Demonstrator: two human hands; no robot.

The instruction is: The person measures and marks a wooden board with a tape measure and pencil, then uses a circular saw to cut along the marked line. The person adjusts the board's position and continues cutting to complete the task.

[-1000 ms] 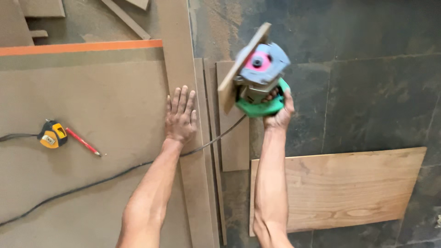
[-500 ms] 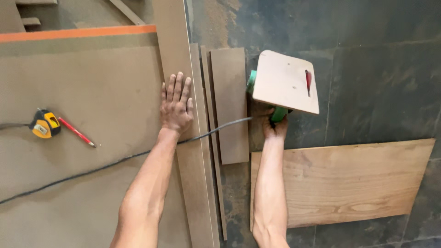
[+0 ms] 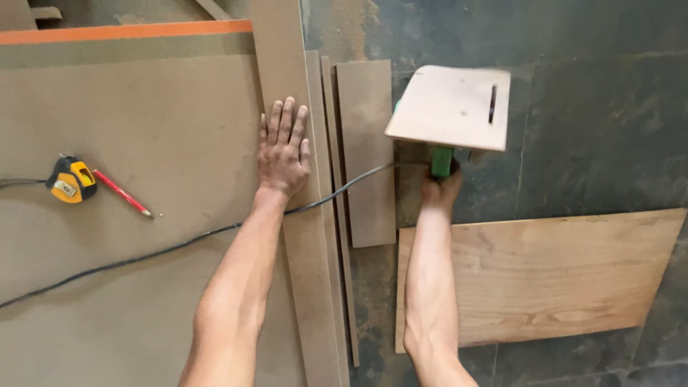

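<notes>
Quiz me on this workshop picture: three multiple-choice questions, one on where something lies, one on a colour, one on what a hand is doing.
1. Where does the tape measure lie?
A. on the plywood sheet
B. on the big board, left of the left hand
C. under the saw

2. What colour is the pencil beside it?
A. red
B. blue
C. white

3. What is the left hand doing?
A. gripping the cord
B. holding the pencil
C. lying flat, fingers spread

Answers:
1 B: the tape measure sits on the big board, left of the left hand.
2 A: the pencil is red.
3 C: its palm rests flat on the board, while the right hand grips the saw by its green handle.
</notes>
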